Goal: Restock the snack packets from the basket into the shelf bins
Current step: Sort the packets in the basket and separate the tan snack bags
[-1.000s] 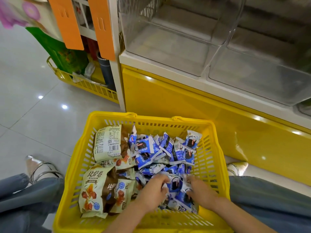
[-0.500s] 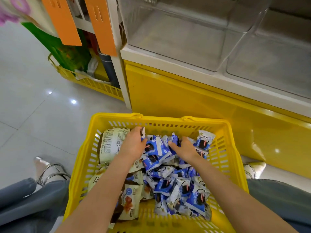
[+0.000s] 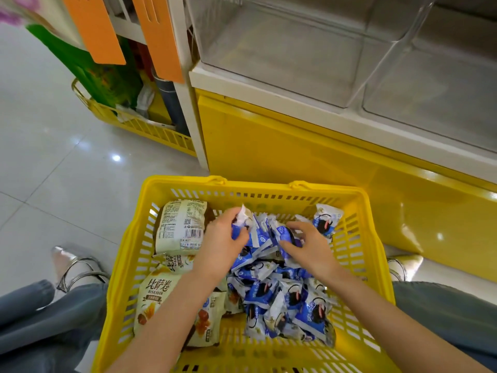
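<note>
A yellow slotted basket (image 3: 269, 188) stands on the floor in front of me. It holds several small blue-and-white snack packets (image 3: 293, 300) on the right and larger cream packets (image 3: 180, 227) on the left. My left hand (image 3: 220, 246) grips a bunch of blue-and-white packets near the basket's far side. My right hand (image 3: 309, 246) has its fingers curled round packets in the same heap. Clear plastic shelf bins (image 3: 285, 49) sit above, on the shelf behind the basket, and look bare inside.
The shelf unit has a yellow base panel (image 3: 295, 146) just behind the basket. A second yellow basket (image 3: 150, 130) with bags stands at the left by a white post. Orange tags (image 3: 94, 25) hang above it. My knees and shoes flank the basket on grey floor tiles.
Both hands moved from the near part of the packet heap to the far part. They have closed round a bunch of blue-and-white packets there.
</note>
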Demonstrator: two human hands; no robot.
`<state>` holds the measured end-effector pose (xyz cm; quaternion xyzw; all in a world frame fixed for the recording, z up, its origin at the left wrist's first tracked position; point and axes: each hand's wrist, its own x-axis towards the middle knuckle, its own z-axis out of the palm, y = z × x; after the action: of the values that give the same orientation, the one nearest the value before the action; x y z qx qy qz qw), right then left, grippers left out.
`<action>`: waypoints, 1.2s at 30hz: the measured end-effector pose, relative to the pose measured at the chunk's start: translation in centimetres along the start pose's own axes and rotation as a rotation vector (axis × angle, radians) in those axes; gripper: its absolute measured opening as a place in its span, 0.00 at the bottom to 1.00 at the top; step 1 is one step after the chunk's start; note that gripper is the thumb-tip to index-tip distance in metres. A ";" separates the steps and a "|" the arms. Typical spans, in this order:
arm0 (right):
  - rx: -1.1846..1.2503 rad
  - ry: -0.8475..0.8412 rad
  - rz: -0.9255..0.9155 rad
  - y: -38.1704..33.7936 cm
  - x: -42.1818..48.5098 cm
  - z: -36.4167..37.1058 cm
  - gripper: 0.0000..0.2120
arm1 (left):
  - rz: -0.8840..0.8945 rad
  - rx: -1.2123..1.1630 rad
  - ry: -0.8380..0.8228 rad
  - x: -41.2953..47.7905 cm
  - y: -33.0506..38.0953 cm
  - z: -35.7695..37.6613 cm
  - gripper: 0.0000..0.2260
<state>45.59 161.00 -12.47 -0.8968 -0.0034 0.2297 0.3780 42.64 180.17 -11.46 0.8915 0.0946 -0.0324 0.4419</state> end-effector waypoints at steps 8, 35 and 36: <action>-0.575 -0.377 -0.085 4.5 -5.8 0.8 0.23 | 0.011 0.205 -0.528 -7.2 -1.1 5.1 0.23; -0.549 -0.290 0.022 1.6 7.8 1.0 0.09 | 0.085 0.329 -0.507 4.3 -1.9 5.0 0.13; -0.553 -0.281 0.017 1.4 7.7 0.8 0.07 | 0.121 0.351 -0.484 3.9 -2.0 4.9 0.13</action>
<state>51.87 161.91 -17.09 -0.9251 -0.1105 0.3450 0.1136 46.18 178.02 -16.55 0.9246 -0.0736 -0.2335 0.2919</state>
